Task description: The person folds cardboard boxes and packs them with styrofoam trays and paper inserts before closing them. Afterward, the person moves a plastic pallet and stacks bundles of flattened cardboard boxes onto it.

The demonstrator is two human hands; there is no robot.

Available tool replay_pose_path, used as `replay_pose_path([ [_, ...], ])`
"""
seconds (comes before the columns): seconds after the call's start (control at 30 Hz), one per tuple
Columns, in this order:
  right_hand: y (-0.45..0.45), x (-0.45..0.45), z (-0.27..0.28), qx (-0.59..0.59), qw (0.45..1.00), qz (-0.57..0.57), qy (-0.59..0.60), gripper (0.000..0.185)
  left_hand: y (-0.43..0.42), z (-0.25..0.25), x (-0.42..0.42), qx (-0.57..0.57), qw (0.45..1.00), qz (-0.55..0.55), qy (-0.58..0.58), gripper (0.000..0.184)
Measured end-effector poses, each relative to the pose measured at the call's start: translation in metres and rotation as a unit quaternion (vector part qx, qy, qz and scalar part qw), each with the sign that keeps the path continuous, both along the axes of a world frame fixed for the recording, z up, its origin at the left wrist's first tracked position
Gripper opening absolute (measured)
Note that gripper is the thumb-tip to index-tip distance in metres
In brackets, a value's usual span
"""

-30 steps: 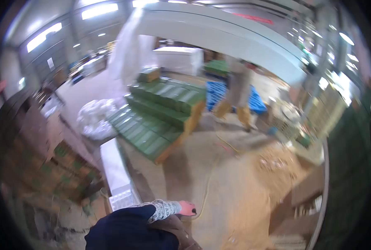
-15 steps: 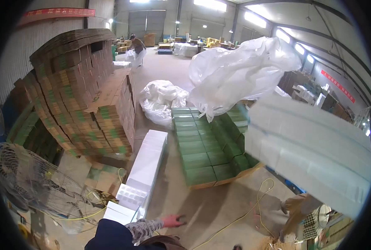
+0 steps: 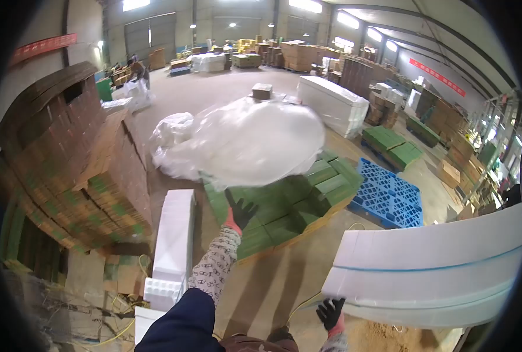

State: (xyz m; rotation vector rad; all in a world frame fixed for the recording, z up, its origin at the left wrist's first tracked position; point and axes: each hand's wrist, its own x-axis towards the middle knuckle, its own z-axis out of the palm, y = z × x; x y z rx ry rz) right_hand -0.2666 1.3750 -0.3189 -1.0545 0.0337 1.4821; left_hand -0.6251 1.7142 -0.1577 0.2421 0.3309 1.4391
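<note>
My left hand (image 3: 241, 215), in a dark-palmed, red-backed glove, reaches forward with its fingers spread and holds nothing. Beyond and below it lie green cartons (image 3: 272, 229) in a low block. A billowing sheet of clear plastic film (image 3: 261, 141) covers their far end, apart from my fingers. My right hand (image 3: 331, 315), gloved alike, is low at the near left corner of a long white stack (image 3: 431, 252) with blue bands. Its fingers are apart; whether they touch the stack I cannot tell.
Tall stacked brown cartons (image 3: 67, 158) stand at left, beside a long white block (image 3: 174, 234) on the floor. A blue plastic pallet (image 3: 390, 196) lies right of the green cartons. A yellow cord (image 3: 299, 308) crosses the floor. Another person (image 3: 137, 73) is far back left.
The view has swung right. The plastic film, high and billowing before, has sunk lower over the green cartons. My left arm now stretches further forward, and my right hand has come into view.
</note>
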Motion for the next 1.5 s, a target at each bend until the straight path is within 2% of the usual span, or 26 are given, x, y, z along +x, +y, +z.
replay_pose_path([
  [0.13, -0.099, 0.036, -0.052, -0.007, 0.999, -0.029, 0.032, 0.057, 0.036, -0.012, 0.031, 0.012, 0.999, 0.005, -0.045, 0.056],
  [0.17, -0.121, 0.036, -0.054, -0.005, 0.997, -0.054, 0.045, 0.055, 0.045, -0.018, 0.035, -0.023, 0.990, -0.034, -0.133, 0.054],
  [0.23, -0.168, 0.033, -0.051, -0.008, 0.992, -0.102, 0.069, 0.050, 0.049, -0.029, 0.049, -0.048, 0.996, 0.076, 0.029, 0.058],
  [0.27, -0.190, 0.031, -0.044, -0.010, 0.989, -0.124, 0.078, 0.048, 0.052, -0.035, 0.063, -0.098, 0.994, 0.048, 0.030, 0.058],
  [0.37, -0.107, 0.031, 0.143, 0.035, 0.980, -0.172, 0.090, 0.046, 0.055, -0.076, 0.129, -0.177, 0.979, -0.076, 0.066, 0.057],
  [0.4, -0.090, 0.076, 0.138, 0.248, 0.964, -0.092, -0.024, 0.054, 0.067, -0.106, 0.173, -0.158, 0.973, -0.134, 0.105, 0.061],
  [0.43, -0.071, 0.118, 0.137, 0.459, 0.881, -0.049, -0.101, 0.063, 0.084, -0.120, 0.227, -0.130, 0.962, -0.195, 0.139, 0.065],
  [0.47, -0.059, 0.132, 0.224, 0.500, 0.857, -0.078, -0.103, 0.067, 0.040, -0.025, 0.268, -0.169, 0.936, -0.306, 0.031, 0.071],
  [0.5, -0.051, 0.139, 0.315, 0.527, 0.837, -0.096, -0.114, 0.071, 0.028, 0.005, 0.317, -0.101, 0.951, -0.288, 0.055, 0.073],
  [0.57, -0.040, 0.151, 0.419, 0.549, 0.810, -0.134, -0.160, 0.080, 0.023, 0.017, 0.395, 0.007, 0.907, -0.416, 0.060, 0.071],
  [0.6, -0.034, 0.157, 0.448, 0.551, 0.793, -0.156, -0.207, 0.085, 0.012, 0.025, 0.418, 0.087, 0.898, -0.425, 0.075, 0.069],
  [0.63, -0.030, 0.174, 0.451, 0.518, 0.776, -0.195, -0.302, 0.078, -0.002, 0.052, 0.413, 0.169, 0.890, -0.420, 0.059, 0.062],
  [0.7, -0.028, 0.213, 0.459, 0.423, 0.721, -0.271, -0.478, 0.064, -0.003, 0.032, 0.430, 0.254, 0.866, -0.424, 0.071, 0.059],
  [0.77, -0.034, 0.250, 0.465, 0.289, 0.642, -0.331, -0.628, 0.050, 0.005, 0.016, 0.413, 0.237, 0.855, -0.453, 0.090, 0.057],
  [0.8, -0.034, 0.259, 0.462, 0.253, 0.636, -0.350, -0.639, 0.048, 0.014, 0.001, 0.402, 0.179, 0.861, -0.464, 0.105, 0.052],
  [0.87, -0.025, 0.282, 0.431, 0.260, 0.691, -0.345, -0.579, 0.044, 0.046, -0.034, 0.383, 0.109, 0.873, -0.449, 0.157, 0.045],
  [0.97, -0.007, 0.313, 0.344, 0.255, 0.783, -0.306, -0.478, 0.040, 0.089, -0.085, 0.362, 0.014, 0.887, -0.403, 0.224, 0.038],
  [1.03, 0.007, 0.325, 0.296, 0.246, 0.825, -0.287, -0.420, 0.037, 0.117, -0.092, 0.358, -0.049, 0.882, -0.404, 0.239, 0.037],
  [1.07, 0.036, 0.311, 0.297, 0.171, 0.839, -0.366, -0.363, 0.037, 0.130, -0.095, 0.361, -0.081, 0.881, -0.398, 0.244, 0.036],
  [1.1, 0.067, 0.293, 0.299, 0.102, 0.838, -0.446, -0.296, 0.038, 0.145, -0.101, 0.369, -0.077, 0.879, -0.393, 0.258, 0.037],
  [1.23, 0.114, 0.357, 0.262, 0.096, 0.842, -0.375, -0.376, 0.041, 0.191, -0.126, 0.416, -0.073, 0.883, -0.355, 0.298, 0.039],
  [1.33, 0.173, 0.440, 0.237, 0.018, 0.854, -0.297, -0.427, 0.042, 0.240, -0.157, 0.477, -0.044, 0.887, -0.302, 0.347, 0.041],
  [1.4, 0.233, 0.505, 0.225, 0.044, 0.886, -0.270, -0.374, 0.041, 0.273, -0.178, 0.517, -0.013, 0.868, -0.263, 0.422, 0.042],
  [1.43, 0.268, 0.548, 0.203, -0.019, 0.870, -0.257, -0.419, 0.041, 0.292, -0.190, 0.542, 0.002, 0.865, -0.220, 0.450, 0.044],
  [1.47, 0.309, 0.586, 0.186, -0.084, 0.851, -0.241, -0.458, 0.040, 0.312, -0.183, 0.562, 0.063, 0.805, -0.191, 0.558, 0.046],
  [1.5, 0.342, 0.613, 0.168, -0.107, 0.901, -0.312, -0.282, 0.040, 0.325, -0.176, 0.577, 0.049, 0.771, -0.187, 0.606, 0.047],
])
